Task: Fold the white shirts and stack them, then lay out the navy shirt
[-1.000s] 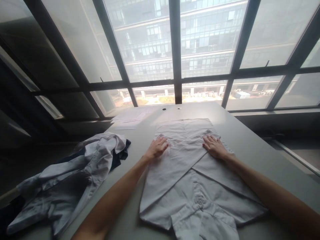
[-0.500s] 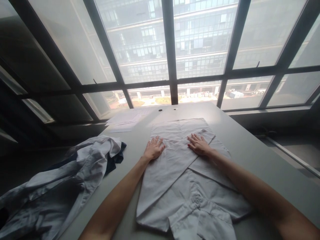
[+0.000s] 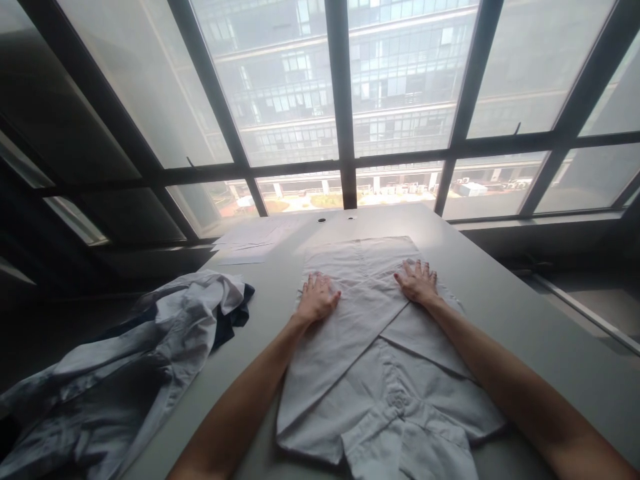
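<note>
A white shirt (image 3: 345, 347) lies flat on the table, its collar towards me and its sleeves folded across the body. My left hand (image 3: 318, 298) rests on the shirt's left side, fingers spread over the cloth. On the right side, my right hand (image 3: 417, 281) presses flat near the edge of the crossed sleeve, its fingers apart too. Neither hand grips the fabric. The collar (image 3: 405, 447) sits at the bottom of the view, with a button showing just above it.
A heap of white and dark clothes (image 3: 175, 333) hangs over the left edge of the light table (image 3: 500, 320). Sheets of paper (image 3: 247, 240) lie at the far left corner. Two cable holes (image 3: 321, 220) are near the far edge. Large windows (image 3: 400, 87) stand beyond.
My right hand has slid to the right across the shirt, off the sleeve's end. My left hand has shifted slightly right, and the shirt's near part has moved a little right.
</note>
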Available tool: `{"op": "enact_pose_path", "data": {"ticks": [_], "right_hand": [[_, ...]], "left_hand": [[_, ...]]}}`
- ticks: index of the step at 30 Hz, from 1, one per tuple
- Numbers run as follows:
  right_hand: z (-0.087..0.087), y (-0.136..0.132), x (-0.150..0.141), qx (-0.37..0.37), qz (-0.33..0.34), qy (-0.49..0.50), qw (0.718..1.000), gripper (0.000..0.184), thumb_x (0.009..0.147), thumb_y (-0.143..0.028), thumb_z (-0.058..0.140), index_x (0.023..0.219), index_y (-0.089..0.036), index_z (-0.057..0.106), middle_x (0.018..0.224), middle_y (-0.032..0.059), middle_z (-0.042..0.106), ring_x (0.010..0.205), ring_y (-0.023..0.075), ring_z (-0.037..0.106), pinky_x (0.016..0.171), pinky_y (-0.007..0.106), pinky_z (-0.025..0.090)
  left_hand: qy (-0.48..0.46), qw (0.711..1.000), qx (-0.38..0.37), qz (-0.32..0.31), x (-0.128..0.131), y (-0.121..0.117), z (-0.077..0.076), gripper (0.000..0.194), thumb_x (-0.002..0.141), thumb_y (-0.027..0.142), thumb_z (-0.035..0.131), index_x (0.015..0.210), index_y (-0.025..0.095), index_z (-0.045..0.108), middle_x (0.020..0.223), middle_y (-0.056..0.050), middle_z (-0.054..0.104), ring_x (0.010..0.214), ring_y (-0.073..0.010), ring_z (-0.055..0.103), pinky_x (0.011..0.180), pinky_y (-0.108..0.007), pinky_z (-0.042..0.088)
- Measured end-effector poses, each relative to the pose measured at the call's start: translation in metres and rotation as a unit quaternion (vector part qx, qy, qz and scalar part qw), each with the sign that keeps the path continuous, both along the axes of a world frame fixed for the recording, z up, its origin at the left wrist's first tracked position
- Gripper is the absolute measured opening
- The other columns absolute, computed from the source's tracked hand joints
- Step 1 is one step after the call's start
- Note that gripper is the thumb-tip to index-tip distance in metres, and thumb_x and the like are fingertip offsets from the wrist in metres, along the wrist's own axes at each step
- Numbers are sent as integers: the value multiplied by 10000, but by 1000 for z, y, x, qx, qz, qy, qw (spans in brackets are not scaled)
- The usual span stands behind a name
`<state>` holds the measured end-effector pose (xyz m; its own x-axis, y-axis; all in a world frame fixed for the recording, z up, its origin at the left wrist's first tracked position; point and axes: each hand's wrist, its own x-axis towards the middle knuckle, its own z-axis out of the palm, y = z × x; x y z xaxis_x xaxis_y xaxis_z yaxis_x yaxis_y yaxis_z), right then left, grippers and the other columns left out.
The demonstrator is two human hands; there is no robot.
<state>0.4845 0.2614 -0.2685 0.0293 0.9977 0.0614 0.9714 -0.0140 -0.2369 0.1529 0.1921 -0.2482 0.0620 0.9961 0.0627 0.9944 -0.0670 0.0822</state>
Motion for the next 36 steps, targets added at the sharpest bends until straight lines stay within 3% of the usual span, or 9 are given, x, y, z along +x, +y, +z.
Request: {"op": "enact_pose_path", "data": {"ticks": [3,8,13,18,25,30,33,36], "right_hand": [[0,0,0,-18,7,-4,1000,772,979,-704,209,1611,-269,296,1676,171,221,1522,439,158,1172,654,122],[0,0,0,-16,3,-7,1000,766,980,-693,217,1611,-266,293,1673,174,229,1521,435,169,1172,658,122],[-2,0,-1,-12,2,-4,1000,751,988,-678,216,1610,-266,299,1664,182,247,1520,435,179,1171,652,125],[-3,1,-1,-7,1,-9,1000,745,988,-675,231,1602,-262,318,1659,195,256,1517,436,190,1169,646,129],[-2,0,-1,-4,5,-10,1000,773,958,-711,285,1599,-281,322,1663,169,256,1515,442,192,1168,654,136],[0,-1,0,-11,-9,-5,1000,779,961,-700,303,1598,-251,330,1669,163,245,1521,436,174,1180,642,116],[5,-10,-4,66,-17,-12,998,718,999,-578,333,1589,-169,336,1663,200,244,1528,439,140,1182,654,89],[10,-24,-17,168,49,-34,984,619,1031,-434,309,1571,-136,357,1674,183,234,1557,363,77,1211,617,19]], "left_hand": [[5,1000,-16,-2,4,-2,-8,810,1008,648,295,1602,97,300,1678,-216,158,1545,-427,95,1217,-568,123],[5,1000,15,-9,3,-8,-11,748,1018,620,291,1600,150,322,1689,-166,167,1559,-382,73,1233,-561,67],[-11,1000,-17,-9,2,-6,-4,720,1013,637,295,1607,232,317,1697,-115,174,1553,-394,91,1222,-576,105],[-27,997,-56,41,13,16,6,747,975,698,304,1577,260,366,1667,-138,264,1529,-426,181,1179,-651,155],[-32,998,-23,55,34,31,-5,931,913,809,278,1611,194,300,1694,-171,127,1553,-420,63,1203,-651,68],[-27,998,-15,50,32,27,-2,880,943,767,292,1606,189,317,1692,-172,134,1548,-429,88,1202,-648,86],[-13,999,21,32,43,16,5,803,989,687,284,1593,162,349,1683,-179,173,1548,-424,95,1205,-653,58],[-15,996,45,-71,66,-2,8,789,983,713,298,1612,237,315,1700,-124,139,1559,-398,57,1208,-660,33]]}}
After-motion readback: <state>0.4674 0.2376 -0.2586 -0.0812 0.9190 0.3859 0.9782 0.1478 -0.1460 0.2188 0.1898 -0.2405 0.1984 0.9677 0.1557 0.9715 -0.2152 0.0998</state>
